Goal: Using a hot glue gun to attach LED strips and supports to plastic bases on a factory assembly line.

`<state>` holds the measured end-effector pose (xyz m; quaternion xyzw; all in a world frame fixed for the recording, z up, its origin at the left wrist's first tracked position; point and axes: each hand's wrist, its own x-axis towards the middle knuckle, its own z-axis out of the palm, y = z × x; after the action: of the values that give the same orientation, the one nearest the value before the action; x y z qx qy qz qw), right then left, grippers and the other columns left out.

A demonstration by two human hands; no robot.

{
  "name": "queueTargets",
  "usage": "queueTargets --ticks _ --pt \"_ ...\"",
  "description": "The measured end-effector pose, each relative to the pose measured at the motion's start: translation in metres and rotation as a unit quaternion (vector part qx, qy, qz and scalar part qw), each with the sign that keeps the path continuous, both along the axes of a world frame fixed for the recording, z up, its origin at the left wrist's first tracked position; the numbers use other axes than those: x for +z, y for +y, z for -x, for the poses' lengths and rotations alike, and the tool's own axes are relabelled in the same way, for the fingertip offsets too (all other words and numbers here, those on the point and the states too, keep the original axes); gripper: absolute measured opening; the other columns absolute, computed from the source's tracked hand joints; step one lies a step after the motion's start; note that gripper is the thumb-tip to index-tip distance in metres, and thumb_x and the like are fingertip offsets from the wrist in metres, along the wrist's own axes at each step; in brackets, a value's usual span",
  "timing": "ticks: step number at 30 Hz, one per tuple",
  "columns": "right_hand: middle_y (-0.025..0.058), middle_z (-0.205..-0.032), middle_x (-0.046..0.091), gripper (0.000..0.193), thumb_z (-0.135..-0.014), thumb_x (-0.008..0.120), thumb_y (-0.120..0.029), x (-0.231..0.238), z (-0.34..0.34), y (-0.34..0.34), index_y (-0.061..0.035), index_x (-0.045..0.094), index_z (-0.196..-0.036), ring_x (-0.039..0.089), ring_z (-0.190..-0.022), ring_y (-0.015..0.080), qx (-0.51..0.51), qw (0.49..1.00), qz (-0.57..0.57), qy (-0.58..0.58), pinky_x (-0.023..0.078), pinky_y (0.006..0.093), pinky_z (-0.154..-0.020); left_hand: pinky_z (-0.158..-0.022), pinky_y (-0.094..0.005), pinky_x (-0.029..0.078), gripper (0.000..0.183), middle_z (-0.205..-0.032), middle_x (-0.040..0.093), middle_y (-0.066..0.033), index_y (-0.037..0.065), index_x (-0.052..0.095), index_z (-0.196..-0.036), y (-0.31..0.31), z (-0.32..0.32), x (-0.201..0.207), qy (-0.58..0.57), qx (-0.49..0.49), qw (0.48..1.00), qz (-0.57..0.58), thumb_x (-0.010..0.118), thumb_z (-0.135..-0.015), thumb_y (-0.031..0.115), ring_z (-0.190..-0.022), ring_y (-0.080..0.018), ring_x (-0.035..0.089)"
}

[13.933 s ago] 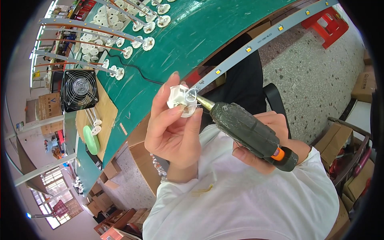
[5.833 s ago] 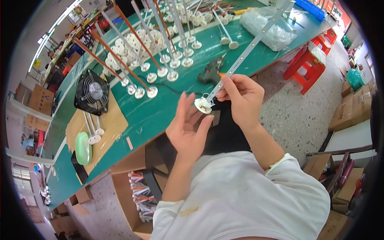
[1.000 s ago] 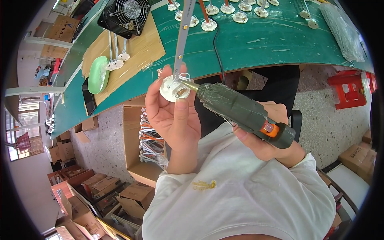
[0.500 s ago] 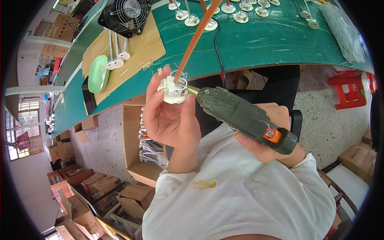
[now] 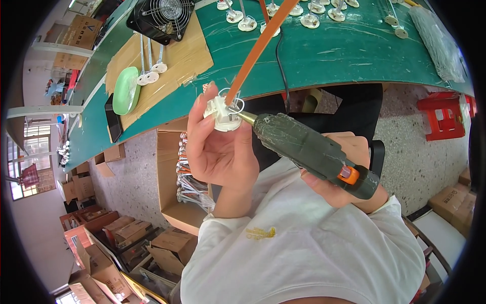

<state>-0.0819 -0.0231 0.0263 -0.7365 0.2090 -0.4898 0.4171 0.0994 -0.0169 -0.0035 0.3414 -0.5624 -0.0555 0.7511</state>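
Green table spread across 12 o'clock; fan seen at 11, dish at 10. Base pinched by fingertips of left hand at 11; orange strip raised from base toward 1. Glue gun gripped by right hand at 3, nozzle pointed toward 10; contact cannot be told.

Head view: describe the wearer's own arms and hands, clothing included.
White shirt with plain white sleeves and a small yellow mark on the front. The visible forearms are bare. Left hand and right hand are ungloved; no ring or watch shows.
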Motion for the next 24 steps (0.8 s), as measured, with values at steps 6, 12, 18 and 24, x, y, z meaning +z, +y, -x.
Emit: queueTargets --ticks 6,12,18,24 --pt "0.0072 -0.063 0.061 0.012 -0.070 0.068 -0.009 -0.0002 0.0034 -0.0002 0.0001 0.060 -0.072 0.058 -0.050 0.0221 0.006 1.000 0.008 0.017 0.047 0.0279 -0.047 -0.097 -0.0467 0.049 0.044 -0.131 0.044 -0.0250 0.000 0.049 -0.116 0.0004 0.0014 -0.0009 -0.062 0.058 0.996 0.025 0.063 -0.077 -0.015 -0.122 -0.0451 0.047" --pt "0.0067 -0.062 0.061 0.013 -0.070 0.067 -0.010 0.0005 0.0056 0.0018 0.0005 0.059 -0.073 0.058 -0.049 0.0225 0.009 1.000 -0.001 0.025 0.047 0.0284 -0.046 -0.095 -0.0497 0.049 0.038 -0.127 0.046 -0.0242 -0.001 0.050 -0.110 -0.0012 -0.0005 -0.0026 -0.129 0.111 0.983 0.063 0.063 -0.077 -0.014 -0.118 -0.0501 0.049" --pt "0.0062 -0.061 0.060 0.015 -0.068 0.068 -0.011 0.0010 0.0077 0.0023 0.0003 0.059 -0.072 0.058 -0.049 0.0228 0.001 0.999 0.014 0.043 0.047 0.0288 -0.047 -0.093 -0.0518 0.050 0.036 -0.125 0.048 -0.0238 0.000 0.051 -0.108 -0.0001 -0.0005 -0.0038 -0.139 0.128 0.980 0.066 0.065 -0.077 -0.012 -0.115 -0.0513 0.051" --pt "0.0060 -0.060 0.060 0.015 -0.068 0.067 -0.012 0.0016 0.0097 0.0031 0.0003 0.059 -0.073 0.058 -0.049 0.0230 0.010 0.999 0.004 0.043 0.047 0.0285 -0.047 -0.092 -0.0538 0.050 0.036 -0.124 0.049 -0.0238 0.000 0.052 -0.108 -0.0002 -0.0013 -0.0038 -0.153 0.141 0.976 0.071 0.065 -0.077 -0.012 -0.113 -0.0519 0.052"
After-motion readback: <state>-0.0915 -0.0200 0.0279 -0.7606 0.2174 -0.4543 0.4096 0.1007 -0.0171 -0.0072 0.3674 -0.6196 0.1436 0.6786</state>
